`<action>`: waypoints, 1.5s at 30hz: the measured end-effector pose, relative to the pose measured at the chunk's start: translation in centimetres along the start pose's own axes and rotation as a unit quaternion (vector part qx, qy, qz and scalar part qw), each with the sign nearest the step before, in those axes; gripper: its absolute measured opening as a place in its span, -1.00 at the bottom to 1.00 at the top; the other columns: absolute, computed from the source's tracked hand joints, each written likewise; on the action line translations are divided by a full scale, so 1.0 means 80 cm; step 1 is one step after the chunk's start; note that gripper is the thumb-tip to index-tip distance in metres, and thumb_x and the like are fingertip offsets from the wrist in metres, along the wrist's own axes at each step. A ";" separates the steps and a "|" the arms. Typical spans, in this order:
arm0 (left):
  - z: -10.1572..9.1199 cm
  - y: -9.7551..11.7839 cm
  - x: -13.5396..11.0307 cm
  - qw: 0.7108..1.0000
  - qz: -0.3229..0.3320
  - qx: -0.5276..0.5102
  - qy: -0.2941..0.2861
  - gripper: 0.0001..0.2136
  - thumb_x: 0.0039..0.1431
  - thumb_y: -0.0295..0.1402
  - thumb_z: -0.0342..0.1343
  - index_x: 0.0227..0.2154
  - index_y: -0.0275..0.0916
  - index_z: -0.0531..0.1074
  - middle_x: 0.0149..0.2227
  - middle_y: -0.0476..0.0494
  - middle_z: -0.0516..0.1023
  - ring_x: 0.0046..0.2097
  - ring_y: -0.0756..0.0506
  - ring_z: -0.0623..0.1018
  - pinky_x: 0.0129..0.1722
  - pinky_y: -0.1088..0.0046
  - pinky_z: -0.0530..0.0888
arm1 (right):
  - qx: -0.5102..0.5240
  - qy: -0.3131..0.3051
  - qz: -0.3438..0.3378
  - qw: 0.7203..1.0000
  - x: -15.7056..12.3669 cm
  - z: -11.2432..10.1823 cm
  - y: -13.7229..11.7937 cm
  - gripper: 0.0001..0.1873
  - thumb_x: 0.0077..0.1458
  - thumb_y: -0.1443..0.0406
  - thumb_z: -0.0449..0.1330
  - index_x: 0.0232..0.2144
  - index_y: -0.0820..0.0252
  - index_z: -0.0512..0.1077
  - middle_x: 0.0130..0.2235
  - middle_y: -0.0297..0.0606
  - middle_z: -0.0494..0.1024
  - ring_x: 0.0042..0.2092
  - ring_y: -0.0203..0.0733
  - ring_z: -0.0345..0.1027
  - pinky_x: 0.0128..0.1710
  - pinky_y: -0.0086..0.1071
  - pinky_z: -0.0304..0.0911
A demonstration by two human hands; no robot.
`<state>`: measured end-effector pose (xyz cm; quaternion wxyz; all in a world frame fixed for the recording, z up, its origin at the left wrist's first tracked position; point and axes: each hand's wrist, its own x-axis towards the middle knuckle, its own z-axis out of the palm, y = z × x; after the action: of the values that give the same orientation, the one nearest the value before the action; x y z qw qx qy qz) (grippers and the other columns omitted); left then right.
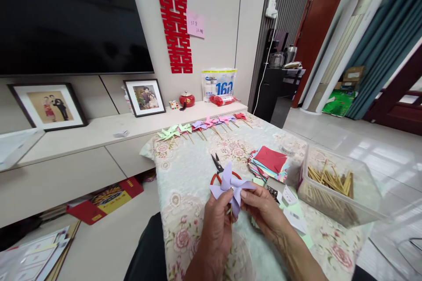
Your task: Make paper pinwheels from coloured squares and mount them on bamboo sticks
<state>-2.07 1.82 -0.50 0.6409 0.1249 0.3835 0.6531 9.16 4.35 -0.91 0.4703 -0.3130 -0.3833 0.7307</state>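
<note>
A lilac paper pinwheel [227, 178] is held up over the table between both hands. My left hand [217, 224] is closed on it from below, the thumb pressed near the pin at its centre. A short bit of its stick shows under the blades; the rest is hidden by the fingers. My right hand [263, 206] pinches the right-hand blade between thumb and fingers. Just behind the pinwheel lie red-handled scissors [217, 164], blades pointing away and partly covered. To the right sits a stack of coloured paper squares [271, 160], red on top.
Several finished pinwheels [211, 122] lie in a row along the far edge of the flowered tablecloth [184, 171]. A clear plastic box [332, 208] of thin wooden sticks stands at right. Small white boxes [293, 219] lie on green paper near my right wrist.
</note>
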 end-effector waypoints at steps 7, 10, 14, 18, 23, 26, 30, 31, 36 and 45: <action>-0.005 -0.009 0.000 1.000 0.005 -0.003 -0.007 -0.74 -0.18 -0.35 0.40 -0.37 -0.28 0.53 -0.55 0.07 0.49 -0.57 0.07 0.40 -0.60 0.56 0.23 | -0.003 -0.006 0.006 1.000 -0.003 0.003 -0.001 -0.75 -0.11 0.17 0.45 -0.42 0.17 0.54 -0.49 -0.34 0.48 -0.48 -0.21 0.32 -0.48 -0.37 0.24; -0.002 -0.005 0.003 1.000 0.006 -0.013 -0.008 -0.72 -0.20 -0.35 0.41 -0.36 -0.30 0.54 -0.41 -0.05 0.61 -0.46 0.00 0.52 -0.54 0.55 0.32 | -0.011 0.016 -0.008 1.000 -0.001 0.001 -0.002 -0.70 -0.13 0.13 0.47 -0.37 0.19 0.57 -0.46 -0.34 0.49 -0.45 -0.27 0.30 -0.43 -0.40 0.22; 0.002 0.010 0.011 0.999 0.001 -0.046 -0.003 -0.72 -0.20 -0.35 0.41 -0.37 -0.31 0.54 -0.43 -0.09 0.63 -0.35 -0.11 0.61 -0.38 0.45 0.47 | -0.090 0.066 -0.014 0.994 0.003 -0.006 0.000 -0.61 -0.11 0.03 0.44 -0.35 0.20 0.59 -0.41 -0.32 0.51 -0.47 -0.33 0.26 -0.44 -0.44 0.14; 0.011 0.023 0.016 0.996 0.034 -0.082 0.033 -0.73 -0.19 -0.41 0.39 -0.36 -0.27 0.52 -0.40 -0.07 0.65 -0.35 -0.10 0.63 -0.30 0.42 0.51 | -0.250 0.009 -0.006 0.968 0.002 -0.009 0.008 -0.63 0.00 0.00 0.36 -0.45 0.19 0.53 -0.56 -0.41 0.40 -0.53 -0.32 0.21 -0.50 -0.43 0.07; 0.017 0.020 0.020 0.996 0.030 -0.080 0.033 -0.69 -0.18 -0.36 0.40 -0.34 -0.26 0.48 -0.41 -0.05 0.63 -0.41 -0.07 0.59 -0.36 0.43 0.49 | -0.295 -0.086 0.055 0.950 -0.004 -0.004 0.015 -0.66 0.01 0.07 0.36 -0.54 0.16 0.41 -0.62 -0.49 0.35 -0.60 -0.35 0.21 -0.57 -0.46 -0.02; 0.013 0.015 0.020 0.997 0.037 -0.060 0.015 -0.69 -0.16 -0.31 0.41 -0.36 -0.25 0.45 -0.49 0.03 0.54 -0.47 -0.01 0.51 -0.45 0.49 0.42 | -0.294 -0.086 0.049 0.951 -0.003 -0.006 0.014 -0.61 0.05 0.03 0.32 -0.57 0.16 0.37 -0.68 -0.49 0.35 -0.64 -0.37 0.13 -0.58 -0.47 -0.06; -0.005 0.013 0.018 0.991 0.122 0.046 0.025 -0.54 -0.06 -0.26 0.36 -0.09 -0.25 0.39 -0.28 -0.08 0.55 -0.35 -0.03 0.55 -0.36 0.46 0.46 | -0.293 -0.064 0.037 0.953 0.000 -0.012 0.014 -0.59 0.08 -0.02 0.28 -0.55 0.16 0.39 -0.69 -0.45 0.40 -0.65 -0.37 0.10 -0.59 -0.46 -0.06; -0.011 0.013 0.019 0.981 0.168 0.083 0.040 -0.44 -0.06 -0.29 0.36 0.02 -0.21 0.32 -0.16 -0.13 0.54 -0.29 -0.05 0.57 -0.29 0.42 0.49 | -0.292 -0.062 0.038 0.954 0.001 -0.012 0.014 -0.59 0.08 -0.02 0.28 -0.54 0.16 0.39 -0.68 -0.45 0.41 -0.66 -0.37 0.10 -0.59 -0.46 -0.06; -0.037 0.016 0.026 0.872 0.349 0.339 0.050 -0.57 0.00 -0.40 0.25 -0.02 -0.20 0.38 0.03 -0.27 0.39 -0.17 -0.10 0.55 -0.23 0.33 0.52 | -0.296 -0.077 0.044 0.951 -0.001 -0.010 0.013 -0.62 0.09 0.02 0.27 -0.54 0.17 0.40 -0.68 -0.46 0.39 -0.65 -0.38 0.12 -0.58 -0.46 -0.06; -0.041 0.028 0.032 0.796 0.396 0.454 0.059 -0.96 0.09 -0.37 0.17 -0.40 -0.22 0.47 0.00 -0.23 0.39 -0.33 -0.02 0.51 -0.30 0.33 0.55 | -0.298 -0.100 0.057 0.948 -0.002 -0.011 0.017 -0.61 0.11 0.01 0.27 -0.52 0.19 0.41 -0.64 -0.44 0.41 -0.63 -0.37 0.17 -0.57 -0.46 -0.03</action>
<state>-6.25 3.32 -2.06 0.1716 0.5042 0.5901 0.6067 9.31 4.11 -2.53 0.2723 -0.3859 -0.6103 0.6360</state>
